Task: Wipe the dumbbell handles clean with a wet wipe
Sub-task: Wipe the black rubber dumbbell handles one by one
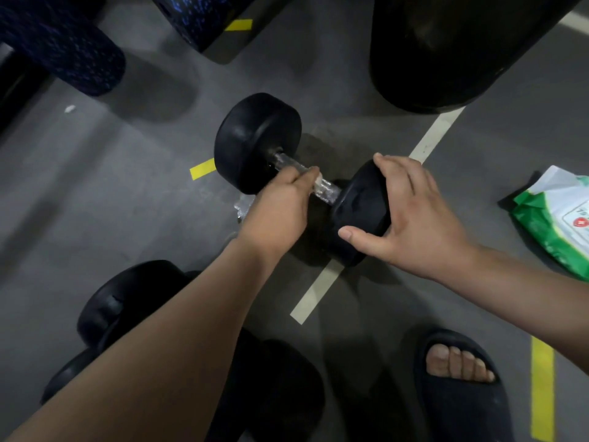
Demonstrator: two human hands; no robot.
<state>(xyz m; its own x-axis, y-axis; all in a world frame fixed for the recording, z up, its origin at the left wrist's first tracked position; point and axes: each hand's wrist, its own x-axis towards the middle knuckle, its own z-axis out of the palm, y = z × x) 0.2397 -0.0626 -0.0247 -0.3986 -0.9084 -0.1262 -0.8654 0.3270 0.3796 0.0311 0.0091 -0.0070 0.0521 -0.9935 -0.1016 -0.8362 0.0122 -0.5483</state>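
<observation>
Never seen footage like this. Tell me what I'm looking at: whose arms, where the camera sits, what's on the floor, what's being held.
No machine here: a person wears one camera on the head, looking down at their own arms. The left hand curls round the metal handle of a black dumbbell lying on the grey floor. A crumpled wet wipe seems to poke out below the hand. The right hand grips the near weight head, steadying it. Also on the floor: a green-and-white wipes pack to the right, a second dumbbell lower left, and the person's slippered foot.
</observation>
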